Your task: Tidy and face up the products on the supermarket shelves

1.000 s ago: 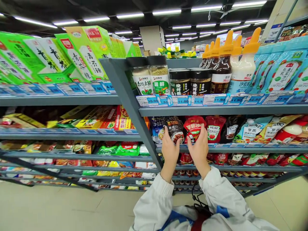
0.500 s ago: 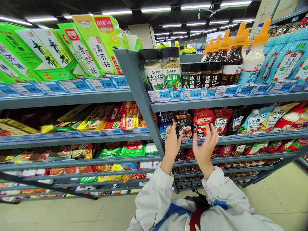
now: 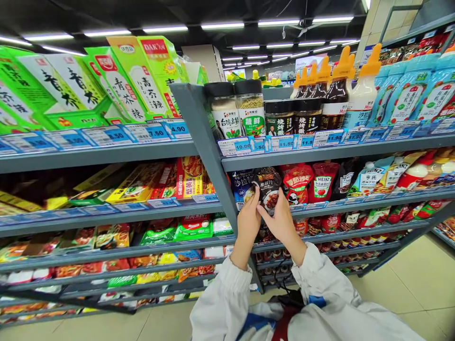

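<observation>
Our left hand and right hand flank the black pouch at twelve o'clock; we cannot tell if either grip clamps it. Uneven pressure could tip it into the red pouch, one o'clock.

Hands now together at black pouch

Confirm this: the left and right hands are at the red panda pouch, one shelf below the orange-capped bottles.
Wrong pouch: the head view shows the left hand and right hand at the black pouch, beside the red panda pouch. It is indeed one shelf below the orange-capped bottles.
</observation>
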The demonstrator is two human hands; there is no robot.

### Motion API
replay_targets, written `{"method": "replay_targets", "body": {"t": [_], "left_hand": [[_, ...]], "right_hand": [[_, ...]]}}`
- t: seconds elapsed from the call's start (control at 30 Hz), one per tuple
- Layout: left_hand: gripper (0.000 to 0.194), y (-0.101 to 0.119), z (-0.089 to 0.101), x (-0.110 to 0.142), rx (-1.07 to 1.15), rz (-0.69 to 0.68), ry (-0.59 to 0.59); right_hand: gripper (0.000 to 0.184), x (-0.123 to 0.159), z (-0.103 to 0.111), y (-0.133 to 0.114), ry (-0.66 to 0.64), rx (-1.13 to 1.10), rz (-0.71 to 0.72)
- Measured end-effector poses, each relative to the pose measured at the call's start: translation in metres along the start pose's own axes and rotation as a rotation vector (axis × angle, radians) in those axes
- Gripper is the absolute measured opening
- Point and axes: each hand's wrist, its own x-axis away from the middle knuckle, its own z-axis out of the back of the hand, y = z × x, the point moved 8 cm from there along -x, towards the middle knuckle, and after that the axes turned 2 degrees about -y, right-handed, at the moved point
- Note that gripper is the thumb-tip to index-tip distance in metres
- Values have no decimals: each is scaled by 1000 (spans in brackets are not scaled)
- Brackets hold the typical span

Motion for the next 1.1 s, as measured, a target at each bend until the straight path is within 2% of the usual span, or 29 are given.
{"method": "replay_targets", "body": {"t": [0.2,0.3,0.37,0.47,0.53,0.6,0.67,0.77,0.93,1.03,1.1], "left_hand": [[59,-5,-1,5,-39,-16,28],[56,-2,-1,8,-43,-23,62],[54,7,3,12,-56,-49,152],[52,32,11,19,-110,-81,346],[53,56,9,22,-109,-101,434],[54,83,0,22,-76,-141,466],[53,112,-17,20,-37,-199,466],[51,155,-52,17,26,-276,435],[51,223,-131,6,152,-342,312],[54,257,-179,-3,171,-321,269],[54,274,-206,-11,138,-279,283]], "right_hand": [[93,11,-3,-3,0,30,106],[91,18,4,-1,-25,-16,141],[84,23,21,-2,1,-46,207],[70,31,59,-3,87,-72,312],[60,35,89,6,173,-92,310],[52,37,119,25,276,-94,259],[46,38,146,49,356,-75,197],[43,41,181,90,429,-38,134],[42,40,249,162,519,45,58],[42,33,294,209,574,95,11],[44,25,320,239,599,133,-7]]}}
